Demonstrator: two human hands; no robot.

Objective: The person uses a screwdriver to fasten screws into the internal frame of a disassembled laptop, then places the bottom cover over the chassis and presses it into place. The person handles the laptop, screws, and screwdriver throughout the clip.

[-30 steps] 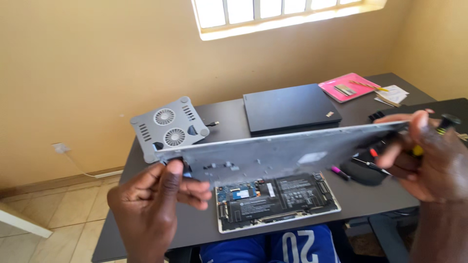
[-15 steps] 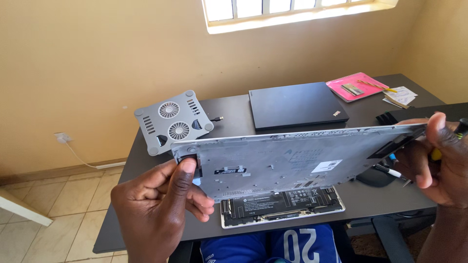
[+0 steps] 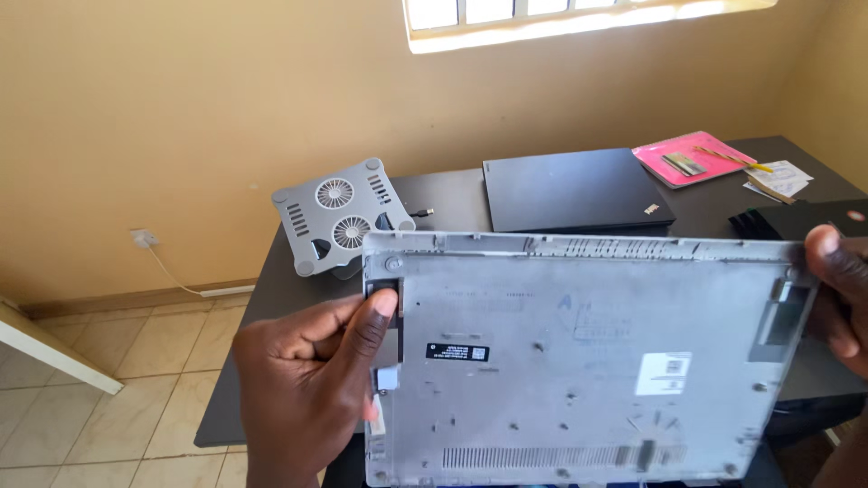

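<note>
Grey, flat metal laptop base cover (image 3: 579,361), vented and screw-studded, grasped by left hand (image 3: 307,389) and right hand (image 3: 836,289).

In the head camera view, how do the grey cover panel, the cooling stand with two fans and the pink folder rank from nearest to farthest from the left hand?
1. Grey cover panel: gripped by the left hand at its left edge.
2. Cooling stand: just behind, on the desk's left.
3. Pink folder: far right corner of the desk.
</note>
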